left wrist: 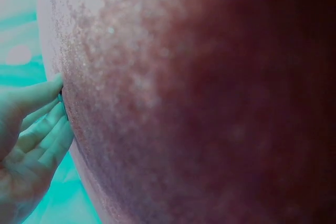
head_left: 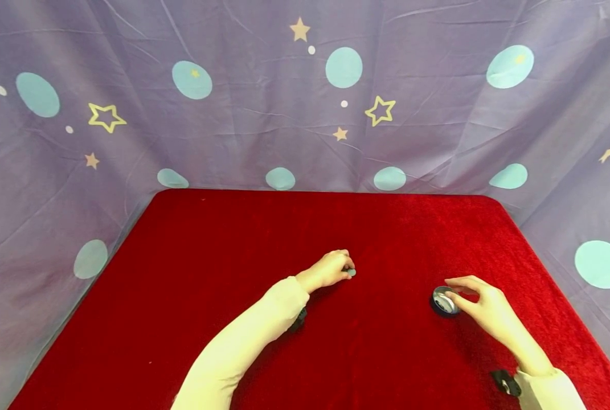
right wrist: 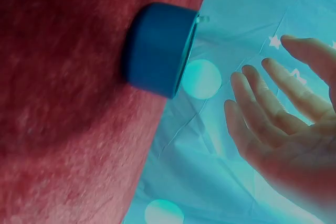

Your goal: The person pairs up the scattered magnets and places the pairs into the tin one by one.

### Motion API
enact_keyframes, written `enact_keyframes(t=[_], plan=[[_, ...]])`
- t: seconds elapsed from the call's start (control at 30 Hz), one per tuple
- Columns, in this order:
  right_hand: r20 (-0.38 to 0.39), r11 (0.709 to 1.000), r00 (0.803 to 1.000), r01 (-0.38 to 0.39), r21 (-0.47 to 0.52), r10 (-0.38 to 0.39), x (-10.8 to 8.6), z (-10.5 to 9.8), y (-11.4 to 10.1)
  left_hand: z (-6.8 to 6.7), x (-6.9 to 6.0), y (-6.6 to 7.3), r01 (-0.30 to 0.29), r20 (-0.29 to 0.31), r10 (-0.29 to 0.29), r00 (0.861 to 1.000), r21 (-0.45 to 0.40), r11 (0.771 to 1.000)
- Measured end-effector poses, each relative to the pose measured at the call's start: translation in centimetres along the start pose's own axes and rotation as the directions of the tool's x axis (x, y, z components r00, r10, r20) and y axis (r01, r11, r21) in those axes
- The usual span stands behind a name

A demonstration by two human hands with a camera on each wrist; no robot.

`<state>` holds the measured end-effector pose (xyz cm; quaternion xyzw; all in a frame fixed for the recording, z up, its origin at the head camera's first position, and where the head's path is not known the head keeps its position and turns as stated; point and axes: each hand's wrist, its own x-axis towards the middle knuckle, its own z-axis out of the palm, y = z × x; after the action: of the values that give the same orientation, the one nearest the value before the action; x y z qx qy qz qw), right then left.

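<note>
Near the middle of the red cloth, my left hand (head_left: pixel 331 268) pinches a small, round, pale grey-green disc (head_left: pixel 352 273) between thumb and fingers. In the left wrist view the fingertips of that hand (left wrist: pixel 34 135) meet at the cloth, and the disc is mostly hidden. On the right side stands a short, round, dark blue container (head_left: pixel 445 302) with a shiny silver inside. From the side, the blue container (right wrist: pixel 160 48) sits upright with a small tab at its rim. My right hand (head_left: pixel 484 304) hovers just beside and above it, fingers spread and apart from it in the right wrist view.
Red velvety cloth (head_left: pixel 233 239) covers the table. A purple curtain (head_left: pixel 263 114) with stars and dots hangs behind it and along both sides. Dark wrist devices show under both sleeves, one (head_left: pixel 506 382) by the right cuff.
</note>
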<state>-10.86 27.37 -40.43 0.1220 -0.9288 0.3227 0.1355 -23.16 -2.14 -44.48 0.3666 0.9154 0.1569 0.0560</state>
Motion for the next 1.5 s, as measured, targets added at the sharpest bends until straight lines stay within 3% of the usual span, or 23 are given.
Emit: enact_keyframes(t=[0.4,0.63,0.87,1.17,1.33,1.5], plan=[[0.017,0.999,0.999,-0.046,-0.006,0.046,-0.3,-0.5,1.1,-0.2,0.1,0.2,0.019,0.018,-0.018,1.000,-0.041,0.999],[0.039,0.999,0.998,-0.050,0.003,0.050,-0.3,-0.6,2.0,-0.4,-0.1,0.4,0.017,-0.001,-0.017,1.000,-0.043,0.999],[0.053,0.999,0.997,-0.053,-0.004,0.054,-0.4,-0.7,2.8,-0.7,-0.4,0.9,0.012,-0.044,-0.018,0.999,-0.143,0.990],[0.150,0.997,0.985,-0.079,-0.025,0.082,-0.5,-0.6,4.2,-1.0,-0.2,2.3,-0.057,-0.115,0.033,0.993,-0.210,0.976],[0.188,0.996,0.978,-0.082,-0.028,0.085,-0.5,-0.7,4.0,-0.9,0.2,3.4,-0.074,-0.116,0.049,0.992,-0.224,0.972],[0.234,0.995,0.970,-0.079,0.054,0.065,-0.4,-0.5,4.3,-0.7,0.5,4.5,-0.076,-0.109,0.050,0.993,-0.254,0.964]])
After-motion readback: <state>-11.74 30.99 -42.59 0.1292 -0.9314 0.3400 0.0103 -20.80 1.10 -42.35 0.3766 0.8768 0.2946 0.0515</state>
